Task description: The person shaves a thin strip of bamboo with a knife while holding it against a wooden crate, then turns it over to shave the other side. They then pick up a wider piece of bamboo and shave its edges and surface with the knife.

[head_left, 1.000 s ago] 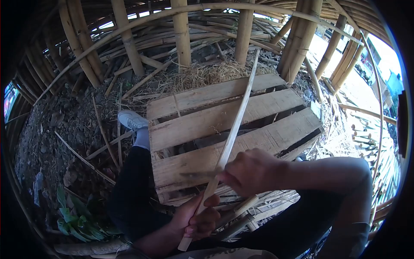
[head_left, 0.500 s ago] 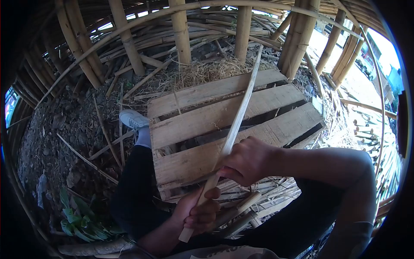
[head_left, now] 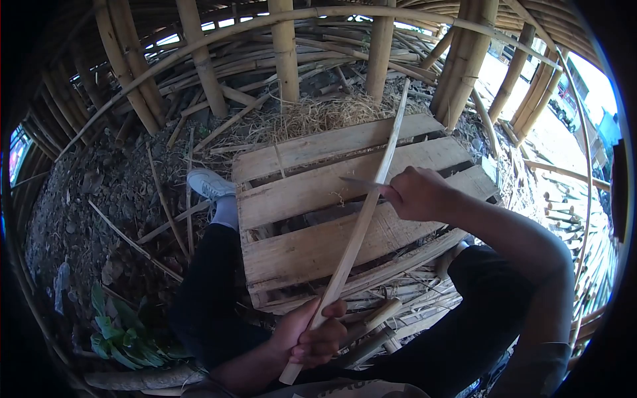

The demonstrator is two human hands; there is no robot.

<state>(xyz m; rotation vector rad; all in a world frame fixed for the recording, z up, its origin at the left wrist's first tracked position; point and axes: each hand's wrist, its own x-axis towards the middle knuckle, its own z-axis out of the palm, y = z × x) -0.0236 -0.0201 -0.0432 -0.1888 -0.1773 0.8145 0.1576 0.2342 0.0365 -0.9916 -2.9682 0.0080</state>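
A long pale bamboo strip [head_left: 355,242] slants from the bottom centre up across the wooden slatted crate [head_left: 302,255]. Near its lower end my left hand [head_left: 310,335] is closed around it, with the butt end sticking out below the fist. My right hand [head_left: 418,194] is closed on the handle of a knife [head_left: 360,181], and the handle is hidden in the fingers. The thin blade points left and lies across the strip about midway up its length. The strip's narrow far tip reaches past the crate's back edge.
Upright bamboo poles [head_left: 284,56] stand behind the crate, with straw shavings [head_left: 332,113] at their foot. A white shoe [head_left: 209,184] is left of the crate. Green leaves [head_left: 123,338] lie at the lower left. Cut bamboo pieces [head_left: 371,318] lie below the crate.
My right hand has moved up and away along the strip, and the knife blade now shows. My left hand still grips the lower end. The view has shifted slightly.
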